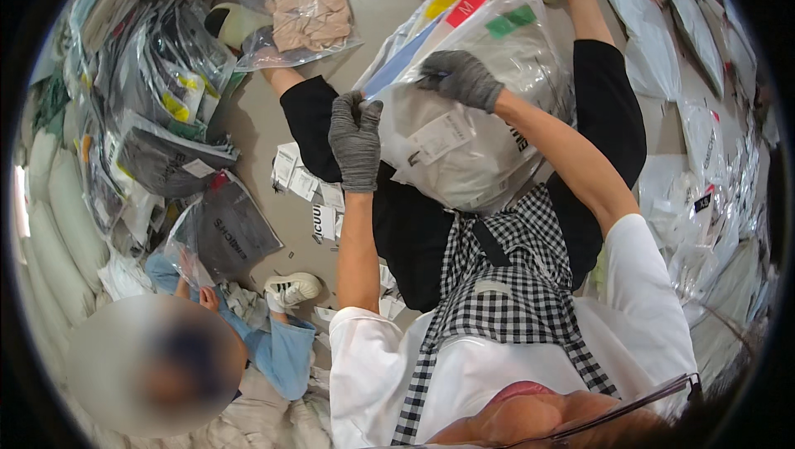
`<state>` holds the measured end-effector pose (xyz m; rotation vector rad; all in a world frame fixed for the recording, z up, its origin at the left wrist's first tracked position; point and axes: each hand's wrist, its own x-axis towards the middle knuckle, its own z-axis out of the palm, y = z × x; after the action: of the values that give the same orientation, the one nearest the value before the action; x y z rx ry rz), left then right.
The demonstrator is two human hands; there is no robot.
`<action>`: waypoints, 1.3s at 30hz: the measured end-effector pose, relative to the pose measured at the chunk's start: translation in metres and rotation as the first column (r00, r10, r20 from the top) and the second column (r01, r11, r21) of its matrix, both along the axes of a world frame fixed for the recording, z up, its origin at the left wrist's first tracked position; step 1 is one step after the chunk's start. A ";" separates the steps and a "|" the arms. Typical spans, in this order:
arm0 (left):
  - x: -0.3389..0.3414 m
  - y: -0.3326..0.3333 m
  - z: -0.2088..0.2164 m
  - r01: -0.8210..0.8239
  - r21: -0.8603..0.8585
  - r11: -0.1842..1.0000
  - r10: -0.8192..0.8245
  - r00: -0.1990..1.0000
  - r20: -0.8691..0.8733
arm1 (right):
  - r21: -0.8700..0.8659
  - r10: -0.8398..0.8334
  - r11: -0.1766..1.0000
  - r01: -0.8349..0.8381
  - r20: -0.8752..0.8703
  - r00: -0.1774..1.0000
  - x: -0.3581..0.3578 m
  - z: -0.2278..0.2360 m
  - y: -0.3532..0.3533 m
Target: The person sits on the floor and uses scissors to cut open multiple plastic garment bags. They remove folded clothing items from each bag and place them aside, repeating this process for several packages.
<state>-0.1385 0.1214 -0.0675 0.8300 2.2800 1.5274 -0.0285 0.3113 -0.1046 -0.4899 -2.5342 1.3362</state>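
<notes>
A stack of clear plastic garment bags lies across my lap, with yellow, red and green stickers along the far edges. The top bag holds pale folded clothing, and a white paper label lies on its front. My left hand, in a grey knit glove, is closed at the stack's left edge, its fingertips pinching the plastic. My right hand, gloved alike, rests over the upper left part of the top bag. Its fingers are curled toward the bag's edge; what lies under the fingertips is partly hidden.
Bagged dark garments are heaped at the left, and pale bags pile up at the right. A bag with beige clothing lies by my left foot. Loose white tags litter the floor. Another person sits at lower left.
</notes>
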 end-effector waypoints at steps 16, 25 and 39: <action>0.004 0.015 -0.014 0.027 -0.028 0.999 -0.030 0.992 -0.120 | 0.308 0.126 0.942 -0.134 0.045 0.991 -0.054 0.041 -0.015; 0.072 -0.074 -0.008 0.047 -0.399 0.916 -0.053 0.999 -0.003 | 0.458 -0.245 0.870 0.182 0.083 0.966 -0.066 0.032 0.032; 0.079 -0.069 -0.031 -0.137 -0.288 0.948 0.025 0.932 -0.361 | -0.242 -0.030 0.970 0.030 0.002 1.000 0.006 0.014 -0.080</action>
<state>-0.0592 0.0522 -0.0986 0.9923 2.7499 1.0689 -0.0224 0.2318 -0.0903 -0.5701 -2.3634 1.6430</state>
